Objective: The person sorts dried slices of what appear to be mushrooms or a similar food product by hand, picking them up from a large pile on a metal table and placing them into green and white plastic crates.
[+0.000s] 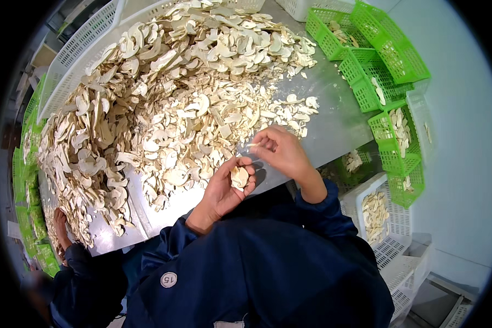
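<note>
Dried mushroom slices (213, 119) lie in a large heap on a metal table. My left hand (229, 186), palm up at the table's near edge, holds a few pale mushroom slices (240, 177) in its curled fingers. Just above and to the right of it is my right hand (276, 147), its thumb and fingertips pinched around a small pale piece (252, 144) that is blurred. Small broken bits lie on the table beyond both hands.
Green plastic baskets (393, 151) with some slices line the right side. A white crate (397, 229) of slices stands low at the right. White crates (76, 53) border the heap at the upper left. A co-worker's hand (60, 223) touches the heap at the far left.
</note>
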Demonstrator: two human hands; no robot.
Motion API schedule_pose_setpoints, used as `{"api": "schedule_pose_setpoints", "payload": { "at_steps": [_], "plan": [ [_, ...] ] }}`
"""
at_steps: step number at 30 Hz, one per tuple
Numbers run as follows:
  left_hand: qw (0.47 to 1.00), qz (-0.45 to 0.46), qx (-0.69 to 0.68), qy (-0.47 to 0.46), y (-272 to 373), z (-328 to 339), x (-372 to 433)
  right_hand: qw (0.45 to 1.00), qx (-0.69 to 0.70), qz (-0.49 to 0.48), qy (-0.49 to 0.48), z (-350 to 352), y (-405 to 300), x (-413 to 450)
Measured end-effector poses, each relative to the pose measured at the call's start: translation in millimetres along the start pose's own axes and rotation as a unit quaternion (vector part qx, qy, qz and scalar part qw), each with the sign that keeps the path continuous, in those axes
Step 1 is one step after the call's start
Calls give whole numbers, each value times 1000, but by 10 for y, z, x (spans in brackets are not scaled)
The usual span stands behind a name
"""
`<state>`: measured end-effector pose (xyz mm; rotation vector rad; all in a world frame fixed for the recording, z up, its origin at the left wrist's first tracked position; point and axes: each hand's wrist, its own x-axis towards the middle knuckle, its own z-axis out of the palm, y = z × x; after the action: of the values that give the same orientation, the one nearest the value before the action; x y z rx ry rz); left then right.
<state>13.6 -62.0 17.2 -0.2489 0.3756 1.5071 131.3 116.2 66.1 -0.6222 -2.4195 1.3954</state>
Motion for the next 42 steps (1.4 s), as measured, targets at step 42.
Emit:
{"api": "schedule_pose_setpoints", "payload": {
  "at_steps": [42],
  "plan": [
    [1000,8,11,3,-8,56,39,973,-189,21,129,-63,140,208]
  ]
}}
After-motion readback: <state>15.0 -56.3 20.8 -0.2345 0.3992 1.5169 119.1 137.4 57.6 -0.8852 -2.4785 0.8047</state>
